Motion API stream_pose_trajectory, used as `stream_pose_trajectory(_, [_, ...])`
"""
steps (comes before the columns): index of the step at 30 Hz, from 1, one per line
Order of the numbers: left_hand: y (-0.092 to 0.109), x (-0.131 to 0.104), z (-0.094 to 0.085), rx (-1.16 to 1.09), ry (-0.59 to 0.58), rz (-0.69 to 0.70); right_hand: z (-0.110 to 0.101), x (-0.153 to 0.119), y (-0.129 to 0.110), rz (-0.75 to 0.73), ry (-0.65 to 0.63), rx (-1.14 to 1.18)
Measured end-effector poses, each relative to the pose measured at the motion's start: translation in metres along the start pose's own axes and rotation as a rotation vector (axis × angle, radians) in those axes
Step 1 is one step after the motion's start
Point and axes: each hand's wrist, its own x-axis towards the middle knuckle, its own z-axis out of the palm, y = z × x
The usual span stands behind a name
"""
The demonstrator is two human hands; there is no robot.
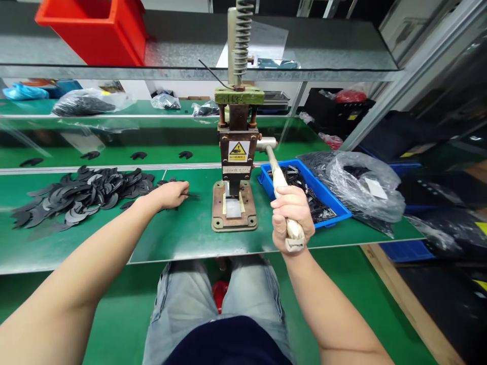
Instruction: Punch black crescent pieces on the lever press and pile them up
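A hand press with a yellow warning label stands upright at the centre of the green table. My right hand is wrapped round the press's pale, tape-covered lever. To the left of the press, my left hand is closed on a thin dark piece that sticks out toward the press base. Beside that hand lies a pile of dark curved pieces. A light metal block sits on the press base under the ram.
Right of the press is a blue tray of small black parts, with a clear plastic bag beside it. Several curved pieces lie behind the pile. A red bin stands on the upper shelf.
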Motion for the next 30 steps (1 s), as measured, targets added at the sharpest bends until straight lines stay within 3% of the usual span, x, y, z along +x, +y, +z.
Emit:
stream_pose_trajectory(5, [0.036,-0.006,0.007,-0.211,0.132,0.125,0.002,-0.001,0.000,0.003,0.032,0.031])
stream_pose_trajectory(9, [0.073,-0.005,0.028,-0.561,0.178,-0.036,0.000,-0.002,-0.001,0.012,0.004,0.033])
stream_pose_trajectory(13, [0.089,-0.005,0.043,-0.925,0.230,-0.151,-0.003,-0.003,-0.002,0.015,-0.029,0.036])
stream_pose_trajectory(18, [0.096,-0.005,0.026,-1.156,0.156,-0.220,-0.002,-0.003,-0.003,0.015,-0.022,0.035])
stream_pose_trajectory(22, [0.116,0.006,0.012,-1.242,0.050,-0.200,0.001,-0.003,-0.003,0.020,0.007,0.056])
stream_pose_trajectory(30, [0.141,0.038,0.008,-1.277,-0.022,-0.215,0.002,-0.004,-0.005,0.037,0.015,0.023])
